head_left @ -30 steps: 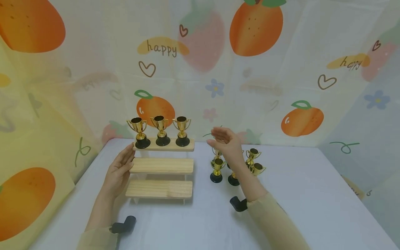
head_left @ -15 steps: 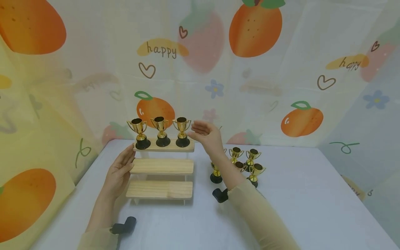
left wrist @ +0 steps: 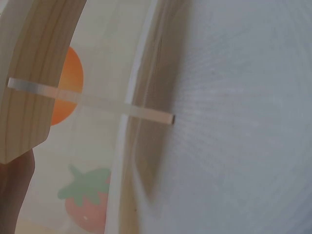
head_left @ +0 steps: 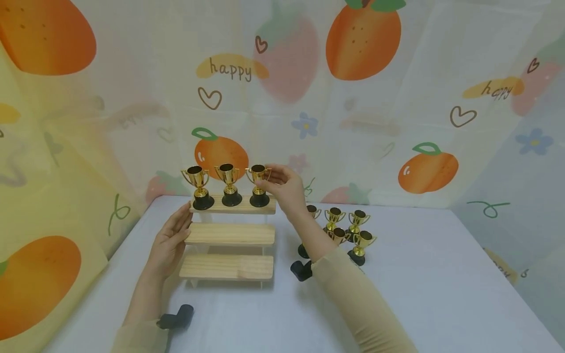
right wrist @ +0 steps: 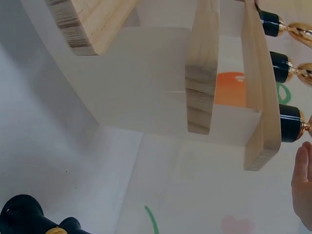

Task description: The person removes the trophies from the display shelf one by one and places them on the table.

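A three-tier wooden stand (head_left: pixel 229 234) carries three small gold trophies with black bases on its top plank: a left trophy (head_left: pixel 203 201), a middle trophy (head_left: pixel 231 197) and a right trophy (head_left: pixel 259 199). My right hand (head_left: pixel 288 191) holds the right trophy by its cup, thumb in front and fingers partly hidden behind. In the right wrist view, part of the hand (right wrist: pixel 303 187) shows beside that trophy's base (right wrist: pixel 290 123). At the stand's left end, my left hand (head_left: pixel 165 245) rests with extended fingers against the planks. The left wrist view shows a plank (left wrist: pixel 36 73) and a finger (left wrist: pixel 17 187).
Several more gold trophies (head_left: pixel 359 247) stand on the white tablecloth (head_left: pixel 423 274) to the right of the stand, some behind my right forearm. A fruit-patterned curtain (head_left: pixel 379 113) hangs behind the table. Black wrist mounts (head_left: pixel 176 317) jut out near both sleeves.
My right hand has moved left from above the loose trophies to the right trophy on the top plank and taken hold of it. The left hand stays at the stand.
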Action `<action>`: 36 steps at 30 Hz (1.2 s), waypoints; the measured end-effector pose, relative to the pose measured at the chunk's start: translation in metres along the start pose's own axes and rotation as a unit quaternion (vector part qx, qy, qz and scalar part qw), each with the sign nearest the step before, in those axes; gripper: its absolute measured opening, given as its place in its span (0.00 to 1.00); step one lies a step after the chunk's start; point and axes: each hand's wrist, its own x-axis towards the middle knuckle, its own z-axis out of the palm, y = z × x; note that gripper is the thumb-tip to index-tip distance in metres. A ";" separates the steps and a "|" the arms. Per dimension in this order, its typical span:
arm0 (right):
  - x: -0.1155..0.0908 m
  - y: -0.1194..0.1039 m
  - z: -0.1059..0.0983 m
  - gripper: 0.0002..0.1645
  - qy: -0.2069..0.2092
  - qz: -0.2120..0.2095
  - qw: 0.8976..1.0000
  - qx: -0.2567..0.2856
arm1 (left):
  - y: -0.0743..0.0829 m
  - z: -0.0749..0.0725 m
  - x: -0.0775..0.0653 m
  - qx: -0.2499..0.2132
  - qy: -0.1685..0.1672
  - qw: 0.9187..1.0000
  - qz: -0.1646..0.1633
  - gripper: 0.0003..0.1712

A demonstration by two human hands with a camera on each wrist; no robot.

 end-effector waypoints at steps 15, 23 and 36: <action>0.001 -0.001 0.003 0.25 0.005 -0.002 1.000 -0.011 | 0.000 -0.001 0.000 0.004 0.005 1.000 -0.010 0.34; 0.001 -0.001 0.006 0.25 0.010 -0.001 1.000 -0.019 | 0.000 -0.001 0.000 0.001 0.004 1.000 -0.006 0.34; 0.000 -0.001 0.008 0.24 0.018 -0.005 0.999 -0.029 | 0.001 -0.001 -0.001 0.013 0.009 1.000 -0.013 0.34</action>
